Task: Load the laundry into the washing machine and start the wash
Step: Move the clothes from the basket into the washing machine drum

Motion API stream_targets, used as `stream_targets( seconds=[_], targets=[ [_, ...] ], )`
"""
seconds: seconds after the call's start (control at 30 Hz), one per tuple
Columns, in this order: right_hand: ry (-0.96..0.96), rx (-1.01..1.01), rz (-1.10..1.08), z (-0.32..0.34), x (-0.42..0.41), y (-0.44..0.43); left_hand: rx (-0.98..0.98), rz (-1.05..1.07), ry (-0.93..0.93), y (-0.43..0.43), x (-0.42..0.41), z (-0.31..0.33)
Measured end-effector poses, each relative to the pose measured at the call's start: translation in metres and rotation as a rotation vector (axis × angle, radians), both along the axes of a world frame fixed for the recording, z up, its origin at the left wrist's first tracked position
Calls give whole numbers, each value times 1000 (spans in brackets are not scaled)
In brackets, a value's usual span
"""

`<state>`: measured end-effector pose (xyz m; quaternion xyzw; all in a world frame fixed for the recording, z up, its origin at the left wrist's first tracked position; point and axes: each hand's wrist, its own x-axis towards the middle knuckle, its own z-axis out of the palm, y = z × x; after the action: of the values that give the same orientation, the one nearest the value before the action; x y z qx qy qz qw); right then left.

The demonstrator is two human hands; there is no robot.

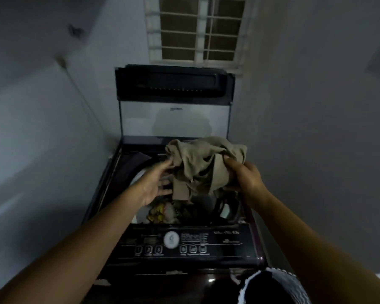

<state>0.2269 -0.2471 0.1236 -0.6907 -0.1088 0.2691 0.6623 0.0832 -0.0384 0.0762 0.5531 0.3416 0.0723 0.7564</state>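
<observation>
A dark top-loading washing machine (228,249) stands in front of me with its lid (173,119) raised. A crumpled beige garment (202,165) hangs over the open drum. My right hand (244,176) grips its right side. My left hand (156,183) touches its left edge with fingers spread and mostly straight. Below the garment, other clothes (162,212), some yellow-patterned, lie inside the drum. The control panel (184,242) with a round white dial and several buttons runs along the near side.
A laundry basket (274,286) with a white rim sits at the bottom right, dark inside. Grey walls close in on both sides. A barred window (198,29) is behind the machine.
</observation>
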Motion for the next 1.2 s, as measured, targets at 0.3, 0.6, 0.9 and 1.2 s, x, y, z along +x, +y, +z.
stream_targets(
  seconds=[0.3,0.6,0.9,1.2],
  targets=[
    [8,-342,148,-79,9,90,108,35,285,76,11,-83],
    [-213,-726,159,-164,30,120,110,-158,428,113,20,-142],
    [-284,-1055,361,-208,48,134,115,-310,476,121,42,-169],
    [-232,-985,396,-200,48,133,196,-363,482,121,59,-162]
  ],
)
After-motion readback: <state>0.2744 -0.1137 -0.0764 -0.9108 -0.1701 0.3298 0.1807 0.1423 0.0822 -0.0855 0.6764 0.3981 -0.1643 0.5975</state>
